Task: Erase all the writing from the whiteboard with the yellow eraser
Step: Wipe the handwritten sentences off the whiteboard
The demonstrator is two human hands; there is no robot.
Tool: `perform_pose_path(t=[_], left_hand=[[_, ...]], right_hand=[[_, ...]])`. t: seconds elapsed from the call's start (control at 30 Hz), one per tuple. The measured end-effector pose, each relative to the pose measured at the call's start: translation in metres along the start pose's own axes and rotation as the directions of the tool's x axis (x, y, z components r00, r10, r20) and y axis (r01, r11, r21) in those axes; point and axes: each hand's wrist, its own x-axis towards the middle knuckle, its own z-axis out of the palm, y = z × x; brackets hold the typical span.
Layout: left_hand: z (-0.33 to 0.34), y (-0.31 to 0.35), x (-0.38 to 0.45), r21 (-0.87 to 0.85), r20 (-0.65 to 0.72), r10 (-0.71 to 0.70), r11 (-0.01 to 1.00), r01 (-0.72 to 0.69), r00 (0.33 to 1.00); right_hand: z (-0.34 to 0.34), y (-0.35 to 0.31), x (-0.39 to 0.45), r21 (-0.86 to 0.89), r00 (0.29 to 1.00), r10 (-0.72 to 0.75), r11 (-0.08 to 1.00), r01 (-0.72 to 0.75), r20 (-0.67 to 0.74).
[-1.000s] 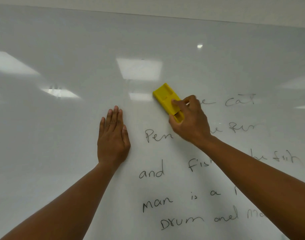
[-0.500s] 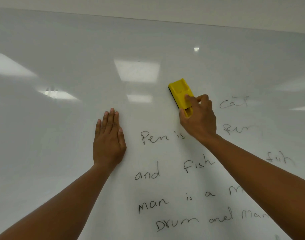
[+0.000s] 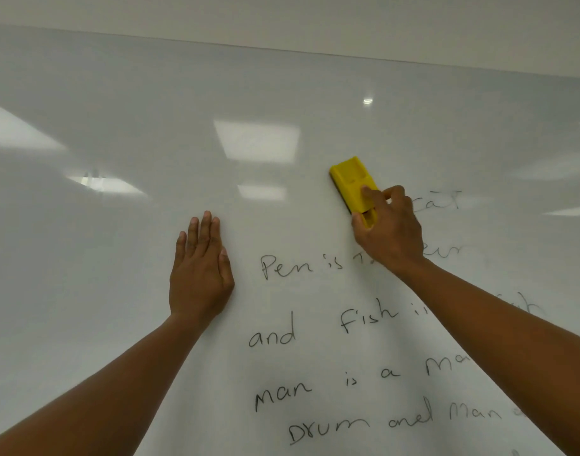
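A glossy whiteboard (image 3: pixel 117 291) fills the view. My right hand (image 3: pixel 389 232) grips the yellow eraser (image 3: pixel 351 182) and holds it against the board, just left of the faint word "cat" (image 3: pixel 440 202). Black handwriting (image 3: pixel 315 330) runs in several lines below: "Pen is", "and fish", "man is a", "Drum and Man". My right forearm hides the right ends of those lines. My left hand (image 3: pixel 200 271) lies flat on the board with straight fingers, left of "Pen".
The board's top edge (image 3: pixel 282 49) meets a pale wall above. Ceiling lights reflect as bright patches (image 3: pixel 255 143) across the upper board. The board's left half carries no writing.
My right hand slid the eraser to the right along the top line, wiping the writing left of "cat". My left hand stayed flat on the board.
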Motion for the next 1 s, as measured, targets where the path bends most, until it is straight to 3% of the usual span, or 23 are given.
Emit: perform_pose_path(t=[0.1, 0.2, 0.27, 0.33, 0.4, 0.47, 0.53, 0.6, 0.63, 0.73, 0.8, 0.87, 0.93, 1.0], left_hand=[[-0.003, 0.002, 0.004, 0.031, 0.021, 0.019, 0.999, -0.020, 1.000], [-0.007, 0.006, 0.014, 0.056, 0.035, 0.050, 0.997, -0.052, 0.998], [-0.009, 0.011, 0.022, 0.072, 0.044, 0.072, 0.995, -0.075, 0.996], [-0.010, 0.016, 0.031, 0.080, 0.051, 0.089, 0.992, -0.093, 0.995], [-0.011, 0.021, 0.039, 0.078, 0.053, 0.104, 0.991, -0.108, 0.993], [-0.010, 0.027, 0.046, 0.079, 0.056, 0.120, 0.989, -0.124, 0.991], [-0.009, 0.032, 0.052, 0.088, 0.059, 0.139, 0.986, -0.143, 0.989], [-0.007, 0.038, 0.055, 0.093, 0.066, 0.159, 0.982, -0.164, 0.985], [-0.006, 0.040, 0.057, 0.093, 0.069, 0.167, 0.980, -0.173, 0.983], [-0.003, 0.049, 0.062, 0.086, 0.067, 0.185, 0.978, -0.191, 0.980], [-0.001, 0.059, 0.065, 0.075, 0.072, 0.211, 0.974, -0.216, 0.975], [0.002, 0.070, 0.070, 0.071, 0.079, 0.257, 0.962, -0.262, 0.963], [0.006, 0.082, 0.076, 0.071, 0.076, 0.286, 0.954, -0.291, 0.955], [0.009, 0.094, 0.084, 0.054, 0.069, 0.287, 0.955, -0.291, 0.955]], right_hand=[[0.002, -0.001, 0.000, 0.023, 1.000, 0.024, 0.999, -0.024, -0.006], [0.003, -0.006, -0.012, 0.018, 0.971, -0.233, 0.972, 0.233, 0.056], [0.002, -0.005, -0.021, 0.031, 0.893, -0.430, 0.902, 0.430, 0.133], [0.001, -0.001, -0.024, 0.017, 0.837, -0.519, 0.851, 0.524, 0.173], [0.000, 0.003, -0.022, -0.018, 0.845, -0.511, 0.854, 0.520, 0.156], [-0.002, 0.007, -0.018, -0.055, 0.903, -0.418, 0.904, 0.424, 0.097], [-0.004, 0.012, -0.013, -0.050, 0.978, -0.207, 0.977, 0.208, 0.030], [-0.005, 0.016, -0.009, -0.012, 1.000, 0.006, 1.000, -0.006, -0.027], [-0.006, 0.017, -0.008, -0.007, 0.998, 0.043, 0.999, -0.043, -0.043], [-0.007, 0.017, -0.014, -0.079, 0.987, -0.159, 0.984, 0.159, 0.006], [-0.009, 0.021, -0.021, -0.104, 0.933, -0.351, 0.928, 0.358, 0.084], [-0.009, 0.027, -0.025, -0.125, 0.884, -0.451, 0.877, 0.464, 0.120], [-0.010, 0.033, -0.025, -0.149, 0.897, -0.429, 0.885, 0.441, 0.105], [-0.012, 0.040, -0.022, -0.159, 0.950, -0.309, 0.936, 0.313, 0.048]])
